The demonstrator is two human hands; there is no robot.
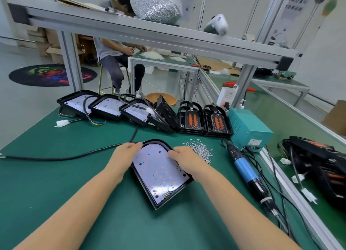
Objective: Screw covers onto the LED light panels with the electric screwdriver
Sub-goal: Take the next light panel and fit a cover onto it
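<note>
An LED light panel (159,172), a black arched housing with a white board dotted with red and orange LEDs, lies on the green mat in front of me. My left hand (125,152) grips its far left rim where the black cable leaves. My right hand (182,155) holds the far right rim with curled fingers. A pile of small silver screws (201,149) lies just right of my right hand. The blue and black electric screwdriver (247,172) lies on the mat further right, untouched. Two black covers with orange lenses (204,121) stand at the back.
Three more open panels (106,107) with cables line the back left. A teal power supply box (249,129) sits at the back right, and a stack of black housings (318,165) lies across the aluminium rail. A bag of screws (155,6) rests on the upper shelf. A person sits behind.
</note>
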